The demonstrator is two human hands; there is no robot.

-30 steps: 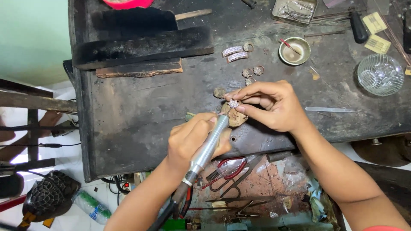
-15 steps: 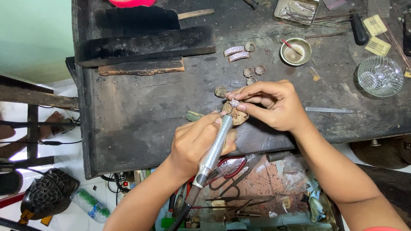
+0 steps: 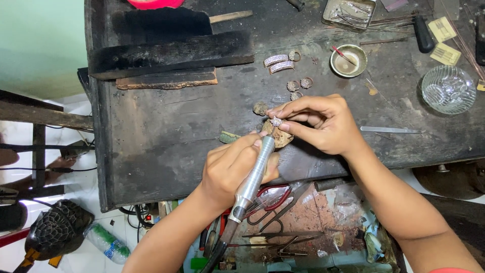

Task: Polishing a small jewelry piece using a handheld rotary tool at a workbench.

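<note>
Fingers of right hand [image 3: 323, 124] pinch sparkly ring [image 3: 276, 121]; left hand [image 3: 235, 169] grips ribbed metal rotary handpiece [image 3: 255, 174].

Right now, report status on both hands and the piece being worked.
Left hand grips silver pen-shaped rotary tool, tip at piece. Right hand fingers pinch small sparkling stone-set ring over wooden bench peg. Nothing in the way.

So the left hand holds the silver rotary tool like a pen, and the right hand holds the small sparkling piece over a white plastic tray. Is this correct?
Not quite. The head view shows the left hand gripping the silver rotary tool and the right hand pinching the sparkling piece, but over a dark wooden bench, not a white tray.
</note>
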